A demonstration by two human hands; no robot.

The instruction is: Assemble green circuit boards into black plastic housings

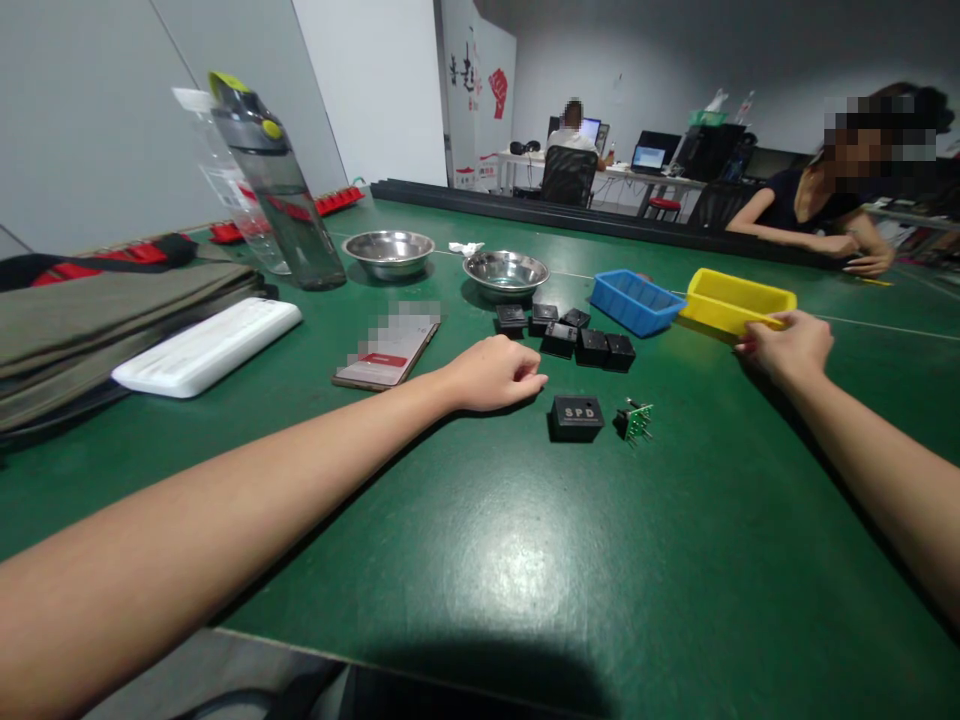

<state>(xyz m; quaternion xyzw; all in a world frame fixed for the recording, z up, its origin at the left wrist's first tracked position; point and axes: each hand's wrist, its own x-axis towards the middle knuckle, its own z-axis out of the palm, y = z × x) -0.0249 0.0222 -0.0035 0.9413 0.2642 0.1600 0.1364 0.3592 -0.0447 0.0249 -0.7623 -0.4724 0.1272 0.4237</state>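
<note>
My left hand (496, 374) rests on the green table as a loose fist, and nothing shows in its curled fingers. Just right of it sits a black box-shaped plastic casing (576, 418) marked SPD. Beside that casing lies a small green circuit board (637, 422) with metal pins. Several more black casings (592, 347) are grouped beyond my left hand. Over on the right, my right hand (791, 345) pinches the near rim of a yellow plastic bin (750, 292), which stands on the table. Its inside is mostly hidden by the near wall.
A blue divided bin (637, 302) adjoins the yellow one. Two steel bowls (388, 254) stand farther back. To the left are a phone (390, 350), a white power bank (210, 345), a water bottle (281, 190) and a bag (112, 320). Another person (810, 215) sits across the table.
</note>
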